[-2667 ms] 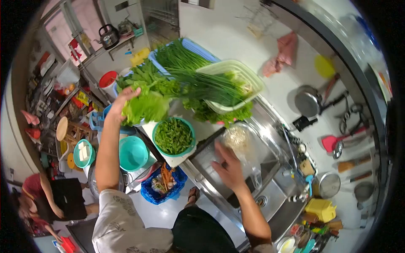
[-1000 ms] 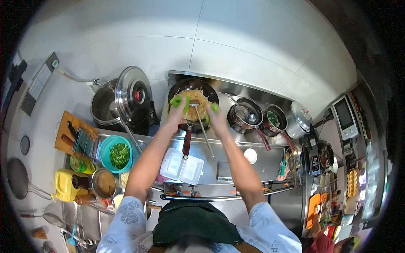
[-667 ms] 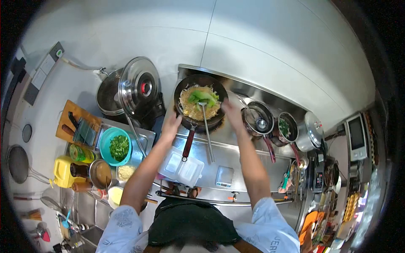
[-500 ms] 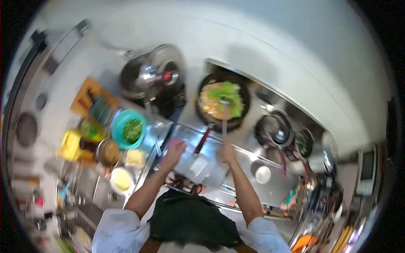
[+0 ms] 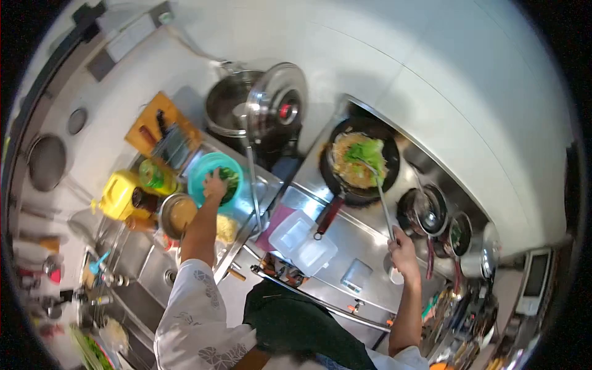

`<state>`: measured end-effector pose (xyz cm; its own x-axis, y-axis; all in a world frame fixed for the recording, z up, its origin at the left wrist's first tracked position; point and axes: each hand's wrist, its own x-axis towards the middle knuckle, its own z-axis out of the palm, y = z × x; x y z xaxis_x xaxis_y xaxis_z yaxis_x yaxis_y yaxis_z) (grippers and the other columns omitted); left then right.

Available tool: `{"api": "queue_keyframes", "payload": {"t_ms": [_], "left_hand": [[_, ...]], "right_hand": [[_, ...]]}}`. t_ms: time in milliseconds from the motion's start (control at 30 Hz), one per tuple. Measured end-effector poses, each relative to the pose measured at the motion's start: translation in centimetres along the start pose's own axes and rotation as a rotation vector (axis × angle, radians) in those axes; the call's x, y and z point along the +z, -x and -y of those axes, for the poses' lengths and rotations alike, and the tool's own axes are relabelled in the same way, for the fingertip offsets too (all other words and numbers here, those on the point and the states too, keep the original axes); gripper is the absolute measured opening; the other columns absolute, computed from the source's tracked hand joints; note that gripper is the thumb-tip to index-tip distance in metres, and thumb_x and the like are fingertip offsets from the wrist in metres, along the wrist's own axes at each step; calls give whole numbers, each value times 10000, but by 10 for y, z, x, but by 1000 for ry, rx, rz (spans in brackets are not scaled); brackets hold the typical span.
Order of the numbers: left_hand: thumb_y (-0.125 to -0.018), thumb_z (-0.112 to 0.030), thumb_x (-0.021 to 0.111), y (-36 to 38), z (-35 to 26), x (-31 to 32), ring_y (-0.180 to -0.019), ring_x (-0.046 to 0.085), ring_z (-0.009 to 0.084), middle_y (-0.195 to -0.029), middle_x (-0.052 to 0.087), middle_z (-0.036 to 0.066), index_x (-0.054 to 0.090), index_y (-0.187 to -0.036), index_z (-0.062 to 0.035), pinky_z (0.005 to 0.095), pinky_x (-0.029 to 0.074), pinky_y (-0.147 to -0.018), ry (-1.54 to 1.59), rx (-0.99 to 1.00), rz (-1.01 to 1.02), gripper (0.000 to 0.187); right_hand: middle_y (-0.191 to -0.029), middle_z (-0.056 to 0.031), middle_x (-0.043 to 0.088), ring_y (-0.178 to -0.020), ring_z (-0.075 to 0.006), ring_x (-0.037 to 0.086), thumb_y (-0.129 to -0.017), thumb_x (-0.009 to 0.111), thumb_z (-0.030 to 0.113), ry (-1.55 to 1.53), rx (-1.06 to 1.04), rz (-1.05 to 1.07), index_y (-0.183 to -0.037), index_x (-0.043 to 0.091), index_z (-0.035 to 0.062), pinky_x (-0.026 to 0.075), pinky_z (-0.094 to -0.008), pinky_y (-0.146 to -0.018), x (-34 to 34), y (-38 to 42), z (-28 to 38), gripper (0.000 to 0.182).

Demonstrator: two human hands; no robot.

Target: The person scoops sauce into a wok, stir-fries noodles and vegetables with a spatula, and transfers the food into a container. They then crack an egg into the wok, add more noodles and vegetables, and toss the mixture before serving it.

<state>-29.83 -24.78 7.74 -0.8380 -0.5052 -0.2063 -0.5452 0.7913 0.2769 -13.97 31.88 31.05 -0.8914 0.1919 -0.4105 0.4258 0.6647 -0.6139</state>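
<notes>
Head view: the left hand (image 5: pixel 214 184) touches chopped greens (image 5: pixel 230 180), likely light, soft and best scooped loosely, in a bowl (image 5: pixel 198 168), grip unclear; the right hand (image 5: pixel 404 256) clamps a stiff ladle's (image 5: pixel 385 211) handle.

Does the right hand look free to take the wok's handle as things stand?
Probably not: the right hand grips the ladle, though nothing seems to lie over the wok's handle.

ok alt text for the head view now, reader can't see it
A person's left hand reaches into a round turquoise bowl of chopped green leaves; the right hand holds a long metal utensil in a black wok of stringy tan food and bright lettuce-like leaves. An open white box lies on the steel counter.
</notes>
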Motion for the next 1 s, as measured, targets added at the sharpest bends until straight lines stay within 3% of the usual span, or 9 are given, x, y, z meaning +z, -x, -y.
{"api": "queue_keyframes", "payload": {"t_ms": [133,233,300,367,467,633,733,833,1000], "left_hand": [[-917,-343,664,-54,43,51,-1105,560,485,-1220,550,269,453,-1385,-128,542,478,-923,-29,328,15,556],[-997,-266,516,-37,31,16,-1017,607,467,-1153,587,265,521,-1290,-105,543,499,-857,-13,338,-97,335],[-1008,-255,485,-17,14,-17,-1004,616,469,-1137,596,264,514,-1290,-95,548,499,-849,-15,271,-59,325],[-1007,-283,482,-22,18,-22,-998,627,464,-1103,632,253,519,-1286,-86,548,498,-839,-1,243,-38,344],[-996,-328,515,-32,37,-12,-975,638,450,-1024,666,245,549,-1254,-68,547,497,-827,71,242,-63,368],[-961,-262,545,-37,54,-7,-956,643,460,-953,686,262,612,-1174,-16,538,494,-839,443,172,35,333],[-923,-218,571,-13,34,-37,-981,637,464,-1009,681,275,640,-1138,1,522,494,-873,701,-147,278,314],[-903,-221,599,-27,58,-23,-977,640,463,-1018,680,279,657,-1128,12,514,497,-887,122,300,-59,329],[-895,-224,611,-47,53,-28,-979,646,457,-1019,682,282,665,-1151,-1,509,495,-901,87,333,-32,344]], "right_hand": [[-1018,-300,661,-950,-409,668,-885,564,113,108,-39,-99,-1348,539,11,495,-421,-870,-10,4,-8,475],[-1049,-315,645,-1035,-499,599,-888,554,114,137,-240,-253,-1245,593,6,490,-494,-865,-2,-33,-4,375],[-912,-307,672,-691,-415,683,-899,556,118,241,-247,-322,-1279,550,-64,529,-480,-672,29,-108,-48,421],[-868,-307,666,-797,-446,682,-904,556,130,331,-35,-214,-1181,600,-52,540,-507,-737,55,-123,-23,335],[-826,-287,674,-846,-470,666,-912,563,158,517,-255,-78,-1071,655,-40,536,-537,-783,67,-74,-19,270],[-824,-275,682,-814,-474,664,-907,575,165,583,-176,-99,-1050,655,-44,526,-550,-770,70,-64,-25,265],[-856,-273,686,-823,-468,666,-904,582,163,512,-222,-126,-1078,629,-37,517,-553,-768,66,-76,-30,269],[-876,-275,683,-838,-464,665,-907,571,158,465,-271,-108,-1094,629,-3,511,-552,-764,28,-45,-10,253],[-879,-285,667,-830,-457,659,-922,543,159,307,-224,-211,-1125,621,34,510,-534,-734,37,-76,-19,251]]}}
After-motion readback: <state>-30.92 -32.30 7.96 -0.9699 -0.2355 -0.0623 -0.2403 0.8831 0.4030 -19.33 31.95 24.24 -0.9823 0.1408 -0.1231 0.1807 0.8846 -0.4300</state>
